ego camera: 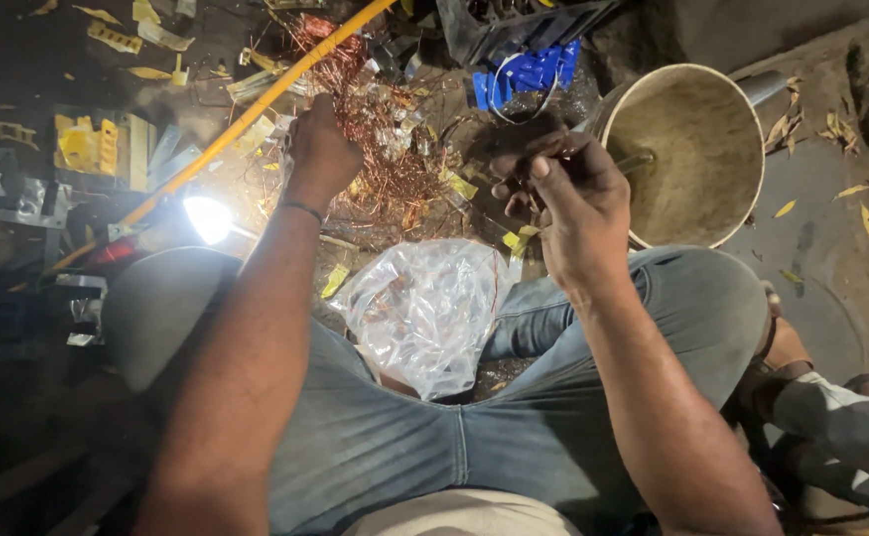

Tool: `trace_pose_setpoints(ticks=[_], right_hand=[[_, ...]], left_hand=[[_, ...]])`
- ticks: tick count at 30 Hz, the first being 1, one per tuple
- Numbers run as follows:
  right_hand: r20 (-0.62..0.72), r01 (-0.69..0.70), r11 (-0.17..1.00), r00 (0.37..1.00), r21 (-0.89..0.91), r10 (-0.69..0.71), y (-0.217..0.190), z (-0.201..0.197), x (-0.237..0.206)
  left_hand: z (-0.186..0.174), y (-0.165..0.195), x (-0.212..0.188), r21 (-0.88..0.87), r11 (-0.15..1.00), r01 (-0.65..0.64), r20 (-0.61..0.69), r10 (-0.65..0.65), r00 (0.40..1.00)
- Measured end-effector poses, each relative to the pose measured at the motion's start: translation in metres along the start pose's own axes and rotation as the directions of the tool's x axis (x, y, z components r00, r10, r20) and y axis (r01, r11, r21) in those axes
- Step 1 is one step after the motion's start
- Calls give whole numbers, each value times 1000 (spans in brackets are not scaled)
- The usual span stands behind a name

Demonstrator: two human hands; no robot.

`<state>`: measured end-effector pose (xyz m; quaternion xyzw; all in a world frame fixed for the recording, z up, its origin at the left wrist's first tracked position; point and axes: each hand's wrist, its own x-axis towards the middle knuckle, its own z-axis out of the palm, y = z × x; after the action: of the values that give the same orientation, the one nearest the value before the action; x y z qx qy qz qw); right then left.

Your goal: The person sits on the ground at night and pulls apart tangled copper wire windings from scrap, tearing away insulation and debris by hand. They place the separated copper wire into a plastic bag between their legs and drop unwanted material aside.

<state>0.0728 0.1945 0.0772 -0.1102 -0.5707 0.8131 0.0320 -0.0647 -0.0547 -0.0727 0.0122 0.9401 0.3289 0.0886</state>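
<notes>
Copper wire [380,149] lies in a loose, tangled heap on the ground in front of my knees, and my left hand [320,149] is down at its near edge, knuckles up and fingers curled under. Whether they grip strands or only press into the heap, I cannot tell. My right hand [573,194] is raised beside the bucket [742,109], fingers and thumb pinched shut on a thin strand [553,149] that is hard to make out against the dark.

Between my thighs sits a clear plastic bag [424,313], crumpled and open at the top, with a few reddish threads showing through its side. It looks nearly empty, so I judge that little of the copper has been gathered and most of the heap is left to sort. The bucket holds no wire that I can see, only a dull inside and a thin rod across it.

Around the heap lie yellow plastic pieces [87,144], a blue part [524,71] with a pale loop on it, and bits of grey metal. A yellow hose [246,114] crosses the ground beyond my left hand, and a small lamp [206,216] glares just beside my left forearm.
</notes>
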Motion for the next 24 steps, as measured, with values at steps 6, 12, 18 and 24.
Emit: trace_pose_setpoints(ticks=[6,12,18,24], right_hand=[[-65,38,997,997,63,-34,0,7,2],[-156,89,977,980,-195,-121,4,3,4],[-248,-123,992,962,-33,111,7,-3,5],[-217,-211,976,952,49,217,5,-5,4]], left_hand=[[4,-1,2,15,1000,14,33,-15,999],[4,0,2,10,1000,5,42,-6,999],[5,1,1,3,1000,-9,39,9,999],[5,1,0,7,1000,20,62,-20,998]])
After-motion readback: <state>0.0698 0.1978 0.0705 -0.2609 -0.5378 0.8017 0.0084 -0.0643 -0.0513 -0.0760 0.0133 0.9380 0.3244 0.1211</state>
